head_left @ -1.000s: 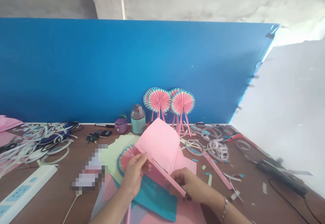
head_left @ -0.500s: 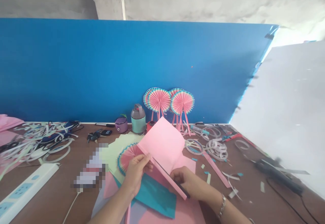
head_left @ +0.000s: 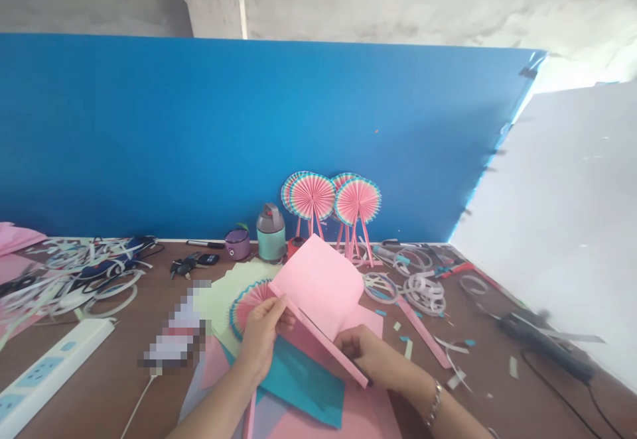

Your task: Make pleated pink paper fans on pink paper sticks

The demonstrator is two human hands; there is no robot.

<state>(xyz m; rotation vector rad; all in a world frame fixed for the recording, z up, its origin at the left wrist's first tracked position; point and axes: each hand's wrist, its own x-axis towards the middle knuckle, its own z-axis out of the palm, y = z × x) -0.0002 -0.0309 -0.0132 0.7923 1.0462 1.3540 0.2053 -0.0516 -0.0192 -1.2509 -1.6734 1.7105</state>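
Note:
My left hand (head_left: 263, 336) is closed, pinching the upper left end of a folded pink paper sheet (head_left: 321, 280) between thumb and fingers. The sheet's narrow folded strip slopes down to the right, and the wide part stands up behind it. My right hand (head_left: 371, 356) is closed around a slim black tool that looks like a utility knife (head_left: 362, 373). It lies along the strip's inner side; most of it is hidden by my fingers and the paper. Under my hands are a teal sheet (head_left: 303, 379) and more pink paper. A pleated pink fan (head_left: 243, 303) lies partly behind my left hand.
Pleated round fans (head_left: 312, 197) lean against the blue partition (head_left: 199, 127). A teal-and-grey flask (head_left: 271, 237), a purple pot (head_left: 237, 245) and keys (head_left: 185, 264) stand or lie at the back. Paper strips (head_left: 425, 293) litter the right; a power strip (head_left: 54, 366) is at left.
The paper and my left hand have shifted very slightly, and the sheet's raised part has tipped a little. Both hands keep their hold.

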